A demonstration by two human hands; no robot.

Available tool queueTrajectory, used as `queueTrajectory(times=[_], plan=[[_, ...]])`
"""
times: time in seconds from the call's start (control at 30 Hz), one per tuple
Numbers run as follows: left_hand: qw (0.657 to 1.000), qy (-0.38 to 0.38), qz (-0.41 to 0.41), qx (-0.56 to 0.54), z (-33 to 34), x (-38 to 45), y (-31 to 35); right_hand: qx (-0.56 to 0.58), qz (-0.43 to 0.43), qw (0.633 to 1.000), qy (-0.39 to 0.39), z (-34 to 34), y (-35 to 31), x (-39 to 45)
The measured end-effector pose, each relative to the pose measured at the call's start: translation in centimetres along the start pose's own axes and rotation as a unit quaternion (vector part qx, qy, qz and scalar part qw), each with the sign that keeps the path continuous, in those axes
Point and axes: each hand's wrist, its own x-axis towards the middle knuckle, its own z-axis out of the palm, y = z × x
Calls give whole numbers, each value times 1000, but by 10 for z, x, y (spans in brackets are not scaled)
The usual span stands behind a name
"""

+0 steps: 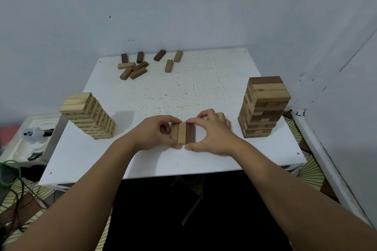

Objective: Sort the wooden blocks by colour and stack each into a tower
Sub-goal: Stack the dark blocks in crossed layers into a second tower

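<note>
On the white, speckled bench, three rectangular wooden blocks lie side by side near the 6 o'clock edge: two tan ones and a dark brown one on the right. The left hand curls round the row from its left side, thumb at the near end and fingers over the far end. The right hand pinches the row from the right in the same way, thumb tip at the near end, fingers bent over the top. At 9 o'clock stands a pale pine tower with printed marks on its block sides. At 3 o'clock stands a taller tower of tan and brown layers. At 12 o'clock loose blocks, dark brown and tan, lie scattered flat on the bench.
</note>
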Motion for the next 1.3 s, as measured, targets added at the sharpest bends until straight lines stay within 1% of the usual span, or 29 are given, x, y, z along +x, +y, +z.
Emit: queueTrajectory(times=[0.2, 0.47, 0.7, 0.83, 0.93, 1.03, 1.2, 1.3], plan=[[1000, 13, 19, 19, 0, -2, 0, -11, -9, 1000, 14, 0, -4, 2], [995, 78, 60, 19, -21, -24, 9, -5, -69, 995, 70, -9, -34, 3], [983, 160, 93, 20, -64, -49, 50, -88, -148, 975, 143, -67, -75, 8], [978, 172, 117, 26, -80, -48, 80, -130, -161, 963, 174, -104, -84, 4], [977, 166, 128, 27, -80, -39, 103, -139, -157, 960, 184, -128, -78, -5], [977, 152, 141, 41, -73, -26, 124, -136, -139, 965, 173, -149, -63, -16], [979, 111, 168, 37, -48, 1, 164, -127, -74, 979, 141, -184, -26, -38], [978, 98, 179, 39, -30, 17, 186, -86, -31, 990, 111, -201, -2, -50]])
